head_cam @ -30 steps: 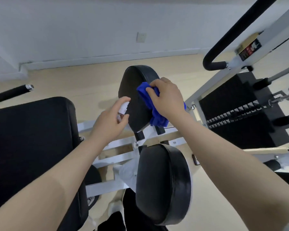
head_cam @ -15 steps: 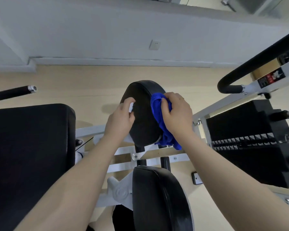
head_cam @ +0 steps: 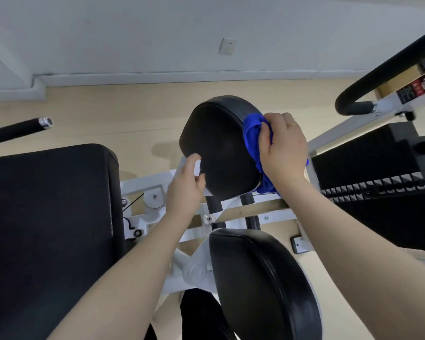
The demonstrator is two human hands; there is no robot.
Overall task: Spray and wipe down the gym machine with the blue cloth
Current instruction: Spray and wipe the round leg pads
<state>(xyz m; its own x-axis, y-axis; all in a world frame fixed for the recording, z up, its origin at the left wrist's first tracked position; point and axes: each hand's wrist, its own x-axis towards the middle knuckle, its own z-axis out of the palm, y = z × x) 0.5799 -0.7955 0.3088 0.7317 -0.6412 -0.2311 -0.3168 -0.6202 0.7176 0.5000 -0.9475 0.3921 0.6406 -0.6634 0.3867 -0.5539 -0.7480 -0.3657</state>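
Closest to you, the lower round pad [head_cam: 263, 283] is sitting untouched, so that one's probably waiting its turn. Just past it, your left hand [head_cam: 185, 186] is curling around something small and white [head_cam: 197, 168], likely the spray bottle, though most of it is hidden, right at the left edge of the upper black pad [head_cam: 220, 148]. Your right hand [head_cam: 284, 149] is bunching the blue cloth [head_cam: 252, 141] tight and pressing it onto that pad's right rim. Looks like you're mid-wipe. Next I'd say you're needing to drag the cloth across the pad's face and around its back edge, keeping pressure on.
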